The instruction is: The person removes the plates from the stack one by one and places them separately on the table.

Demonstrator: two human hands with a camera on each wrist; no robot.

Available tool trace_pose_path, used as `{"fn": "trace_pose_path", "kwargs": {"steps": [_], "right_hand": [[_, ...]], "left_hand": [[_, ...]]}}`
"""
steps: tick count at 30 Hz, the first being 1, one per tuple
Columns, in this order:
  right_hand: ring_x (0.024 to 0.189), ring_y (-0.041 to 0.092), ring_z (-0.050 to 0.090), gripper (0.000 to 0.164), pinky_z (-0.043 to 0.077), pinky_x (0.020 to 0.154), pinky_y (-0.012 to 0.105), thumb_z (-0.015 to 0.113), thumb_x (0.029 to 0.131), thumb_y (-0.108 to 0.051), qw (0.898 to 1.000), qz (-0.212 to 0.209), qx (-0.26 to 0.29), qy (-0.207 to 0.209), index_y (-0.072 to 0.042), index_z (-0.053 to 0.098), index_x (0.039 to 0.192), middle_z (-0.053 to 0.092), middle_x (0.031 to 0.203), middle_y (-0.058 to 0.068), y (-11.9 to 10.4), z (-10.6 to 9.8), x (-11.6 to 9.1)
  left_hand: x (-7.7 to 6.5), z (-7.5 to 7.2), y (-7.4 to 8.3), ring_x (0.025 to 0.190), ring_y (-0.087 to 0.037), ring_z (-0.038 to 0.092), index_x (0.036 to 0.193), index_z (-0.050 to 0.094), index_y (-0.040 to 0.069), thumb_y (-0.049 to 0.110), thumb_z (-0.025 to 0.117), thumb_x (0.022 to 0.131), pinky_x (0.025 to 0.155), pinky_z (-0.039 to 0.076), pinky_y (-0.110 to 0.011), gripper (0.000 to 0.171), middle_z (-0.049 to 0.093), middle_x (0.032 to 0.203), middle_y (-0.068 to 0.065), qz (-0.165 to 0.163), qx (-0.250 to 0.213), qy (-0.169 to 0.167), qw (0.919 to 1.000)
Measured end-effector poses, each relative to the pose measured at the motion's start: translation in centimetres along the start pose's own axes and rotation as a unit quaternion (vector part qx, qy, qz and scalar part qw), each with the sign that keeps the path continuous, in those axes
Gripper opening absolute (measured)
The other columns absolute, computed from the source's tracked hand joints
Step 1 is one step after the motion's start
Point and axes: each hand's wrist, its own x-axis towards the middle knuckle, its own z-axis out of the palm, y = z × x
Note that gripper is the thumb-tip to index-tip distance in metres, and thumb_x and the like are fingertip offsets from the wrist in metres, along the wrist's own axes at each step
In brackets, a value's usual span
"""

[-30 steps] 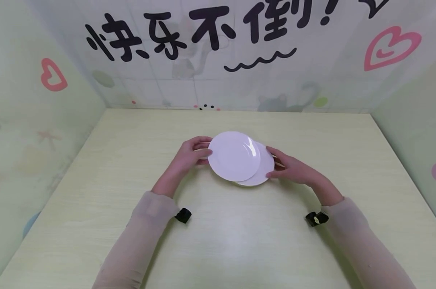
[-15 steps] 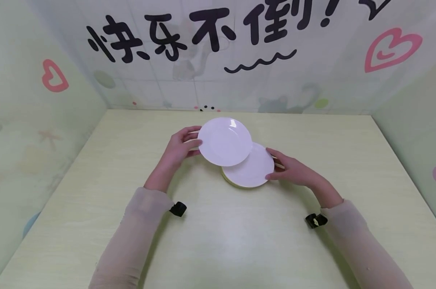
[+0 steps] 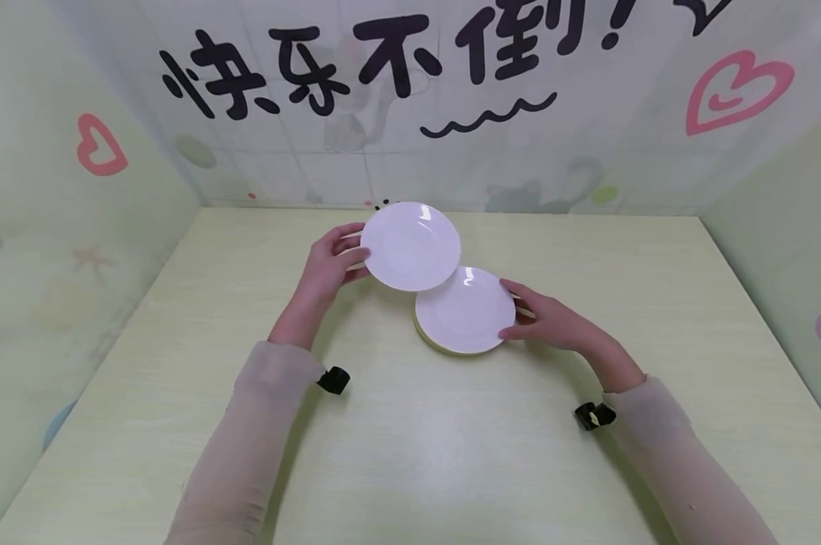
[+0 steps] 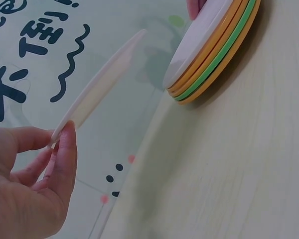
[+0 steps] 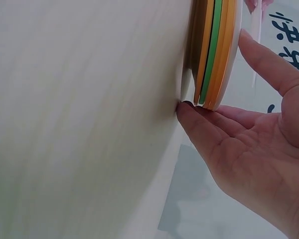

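Observation:
My left hand pinches a white plate by its left rim, thumb on the upper face and fingers beneath. In the left wrist view this plate is tilted and raised off the table. Nearer and to its right is a stack of plates, white on top, with orange and green rims below. The raised plate overlaps the stack's far-left edge in the head view. My right hand holds the stack's right side, thumb at the top rim and fingers low along the edge. Whether the stack touches the table is unclear.
The pale wooden table extends around the plates. A printed wall with black lettering stands along the back edge, and side walls flank the table. Each wrist wears a small black device.
My left hand has carried the white plate away from the top of the stack, toward the far left, uncovering another white plate. My right hand and the stack have stayed nearly in place.

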Motion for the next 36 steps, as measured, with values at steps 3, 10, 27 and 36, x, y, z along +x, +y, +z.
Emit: {"fn": "trace_pose_path", "kwargs": {"steps": [3,10,27,36], "right_hand": [[0.149,0.045,0.026,0.09,0.031,0.121,0.055,0.072,0.092,-0.022,1.0,0.0,-0.004,0.001,0.0,0.015,0.158,0.02,0.163,0.025,0.0,-0.1,0.0],[0.149,0.045,0.026,0.091,0.031,0.121,0.056,0.073,0.092,-0.021,1.0,-0.003,0.001,0.003,0.001,0.015,0.158,0.021,0.163,0.026,0.0,-0.1,0.0],[0.149,0.045,0.026,0.091,0.032,0.12,0.056,0.073,0.092,-0.023,1.0,0.009,-0.001,0.005,-0.001,0.015,0.158,0.02,0.163,0.025,0.0,0.0,0.0],[0.149,0.043,0.026,0.091,0.032,0.12,0.055,0.074,0.091,-0.022,1.0,-0.002,0.005,0.007,-0.001,0.016,0.158,0.02,0.164,0.023,0.5,0.1,0.1]], "left_hand": [[0.4,0.0,0.1,0.092,-0.01,0.066,0.143,0.05,0.009,-0.002,0.061,0.094,0.075,0.063,-0.021,0.052,0.06,0.121,-0.006,0.001,-0.011,0.005,0.9999],[1.3,0.0,0.1,0.091,-0.011,0.065,0.143,0.05,0.01,-0.003,0.061,0.094,0.073,0.062,-0.02,0.052,0.06,0.115,-0.002,-0.003,-0.022,0.024,0.9995],[3.5,-0.2,-0.4,0.088,-0.008,0.065,0.142,0.049,0.009,-0.003,0.06,0.095,0.071,0.062,-0.018,0.05,0.06,0.116,-0.003,-0.02,-0.039,0.058,0.9973],[4.3,-0.1,-1.2,0.089,-0.008,0.064,0.142,0.049,0.01,-0.003,0.06,0.095,0.077,0.063,-0.022,0.05,0.06,0.113,0.001,-0.025,-0.046,0.068,0.9963]]}}
